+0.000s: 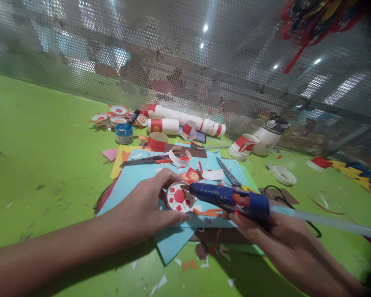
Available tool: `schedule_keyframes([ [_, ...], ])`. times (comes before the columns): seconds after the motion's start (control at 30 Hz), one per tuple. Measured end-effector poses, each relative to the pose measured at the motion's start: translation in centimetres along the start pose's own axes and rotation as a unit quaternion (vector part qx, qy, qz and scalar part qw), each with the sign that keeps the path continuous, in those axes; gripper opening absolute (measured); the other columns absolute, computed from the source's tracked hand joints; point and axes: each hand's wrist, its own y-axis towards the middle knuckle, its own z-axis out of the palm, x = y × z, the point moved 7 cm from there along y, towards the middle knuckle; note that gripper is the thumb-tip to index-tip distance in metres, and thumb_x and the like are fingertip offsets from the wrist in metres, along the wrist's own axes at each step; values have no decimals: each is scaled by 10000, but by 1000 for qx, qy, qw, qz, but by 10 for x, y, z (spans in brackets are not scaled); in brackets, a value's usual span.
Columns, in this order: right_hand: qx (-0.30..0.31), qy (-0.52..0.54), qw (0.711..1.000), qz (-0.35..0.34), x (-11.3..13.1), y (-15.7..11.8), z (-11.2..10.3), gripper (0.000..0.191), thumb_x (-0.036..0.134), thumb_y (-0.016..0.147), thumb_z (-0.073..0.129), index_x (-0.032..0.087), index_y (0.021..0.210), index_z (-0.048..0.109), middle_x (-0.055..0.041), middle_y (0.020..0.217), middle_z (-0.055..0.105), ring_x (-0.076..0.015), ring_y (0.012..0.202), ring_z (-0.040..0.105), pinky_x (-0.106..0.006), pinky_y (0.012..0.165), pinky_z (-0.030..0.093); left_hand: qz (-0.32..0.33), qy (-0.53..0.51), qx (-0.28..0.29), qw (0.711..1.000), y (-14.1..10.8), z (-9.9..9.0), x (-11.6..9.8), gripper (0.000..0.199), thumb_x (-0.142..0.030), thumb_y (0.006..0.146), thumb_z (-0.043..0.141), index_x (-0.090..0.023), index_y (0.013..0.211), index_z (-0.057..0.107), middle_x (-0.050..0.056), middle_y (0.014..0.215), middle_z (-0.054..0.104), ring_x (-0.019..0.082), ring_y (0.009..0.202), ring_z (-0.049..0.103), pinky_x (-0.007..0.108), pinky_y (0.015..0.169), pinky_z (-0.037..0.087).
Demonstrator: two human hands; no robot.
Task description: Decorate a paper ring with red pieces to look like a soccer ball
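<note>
My left hand [148, 202] curls its thumb and fingers around a round white paper cup base [179, 197] with red shapes stuck on it. In my right hand [275, 231] is a blue glue gun [228, 198], its nozzle at the upper right rim of the cup base. A long clear glue stick [327, 220] sticks out of the gun's back end, and a small red light glows on its side. Light blue paper sheets [126, 181] lie under both hands. Just beyond the cup base are red paper pieces with gold print [190, 176]. An orange paper strip [207, 212] lies beside it.
Scissors [228, 171], a black and red cutter [151, 159] and a white paper ring [179, 156] lie on the sheets. Farther back are a blue jar [124, 133], paper cup tubes [188, 117], a tilted cup [243, 147] and a white jug [268, 136]. A perforated metal screen [179, 53] stands behind.
</note>
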Motion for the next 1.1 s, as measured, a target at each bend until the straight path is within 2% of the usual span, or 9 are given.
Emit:
schedule_keyframes([
  [0.1, -2, -4, 1000, -7, 0, 1, 0, 209, 296, 943, 502, 240, 869, 689, -8, 822, 777, -188, 698, 702, -268, 665, 558, 1, 3, -2, 1000, 0, 0, -1, 430, -300, 657, 753, -223, 1038, 570, 61, 1002, 720, 267, 878, 679, 408, 786, 549],
  [0.27, -16, -24, 999, -16, -1, 1, -1, 242, 310, 941, 499, 240, 837, 706, -17, 802, 774, -189, 653, 694, -269, 609, 554, 3, 5, -6, 1000, 0, -1, 0, 433, -292, 653, 752, -225, 1041, 571, 59, 1004, 719, 266, 872, 681, 412, 787, 552],
  [0.43, -14, -40, 999, -13, -4, -1, -2, 235, 319, 937, 501, 234, 836, 696, -22, 816, 775, -211, 668, 713, -319, 659, 577, 6, 5, -6, 1000, 1, -1, 4, 438, -315, 653, 756, -236, 1043, 573, 55, 1005, 719, 268, 876, 681, 416, 789, 553],
  [0.67, 28, -8, 999, -18, -2, 0, 3, 198, 323, 964, 479, 246, 946, 660, -26, 935, 769, -216, 820, 728, -315, 733, 584, 8, 13, -14, 1000, 0, -3, 0, 416, -334, 661, 763, -219, 1023, 592, 57, 960, 725, 256, 856, 678, 382, 758, 553],
  [0.73, 10, -19, 999, -28, 1, 1, 0, 168, 318, 956, 498, 258, 991, 652, -18, 958, 765, -200, 813, 726, -280, 691, 587, 5, 17, -14, 1000, 0, -3, 0, 416, -355, 666, 766, -214, 1019, 597, 58, 955, 723, 255, 860, 675, 378, 758, 551],
  [0.83, -32, -49, 995, -83, 12, 2, -7, 151, 274, 944, 506, 278, 1031, 629, -11, 981, 757, -185, 822, 724, -234, 628, 578, 5, 21, -12, 1000, 0, -4, 1, 425, -373, 669, 766, -217, 1025, 594, 55, 971, 715, 256, 880, 669, 383, 776, 546],
  [0.97, -56, -71, 984, -155, 24, -2, -13, 296, 183, 906, 534, 315, 1170, 559, -1, 1093, 721, -184, 969, 695, -229, 754, 571, -9, 11, 1, 1000, 2, -3, 3, 430, -396, 666, 771, -220, 1010, 583, 47, 974, 702, 259, 898, 657, 397, 792, 540],
  [1.03, -60, -63, 984, -155, 22, -5, -15, 382, 158, 881, 563, 319, 1227, 539, -9, 1150, 695, -197, 1016, 677, -252, 814, 561, -19, -13, 5, 1000, 2, -3, 5, 436, -419, 672, 770, -214, 1005, 579, 45, 958, 699, 252, 883, 655, 389, 778, 538],
  [1.1, -73, -23, 986, -148, 17, -8, -19, 366, 171, 881, 571, 313, 1218, 555, -20, 1115, 696, -212, 973, 686, -280, 785, 568, -23, -34, 4, 999, 2, -3, 5, 452, -442, 674, 770, -201, 1004, 579, 49, 946, 694, 243, 862, 653, 372, 752, 536],
])
